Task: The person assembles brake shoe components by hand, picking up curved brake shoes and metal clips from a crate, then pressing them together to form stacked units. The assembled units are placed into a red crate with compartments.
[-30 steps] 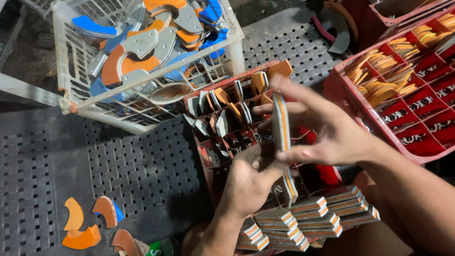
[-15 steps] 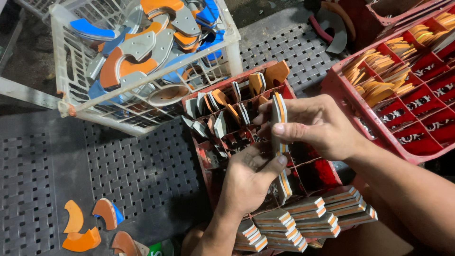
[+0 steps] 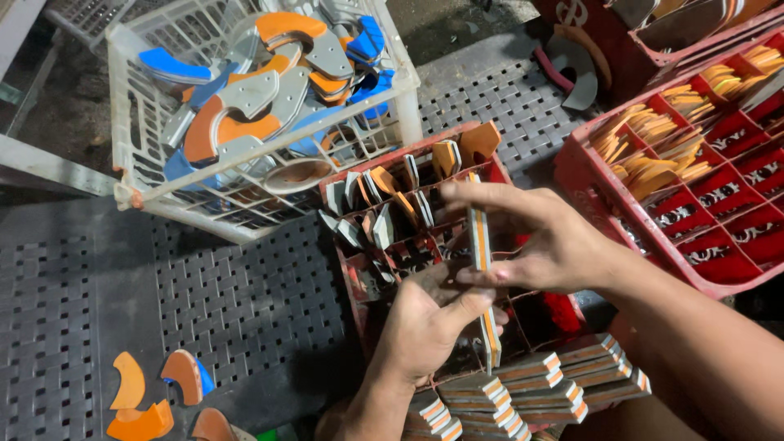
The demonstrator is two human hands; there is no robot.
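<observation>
On the perforated mat at far left lie loose orange and blue curved pieces (image 3: 145, 392), untouched, and the white wire basket (image 3: 131, 196) behind them stays heaped with grey, orange and blue cut shapes. At centre your left hand (image 3: 429, 322) closes thumb and fingers on the lower part of a thin stack of grey-and-orange strips (image 3: 482, 269), standing on edge above the red divided crate (image 3: 343, 245). Your right hand (image 3: 543, 241), which half a second ago sat higher on the stack, now pinches it lower, the pack squared and upright. Banded bundles (image 3: 523, 384) lie just below; the red tray (image 3: 588, 196) of tan pieces sits right.
</observation>
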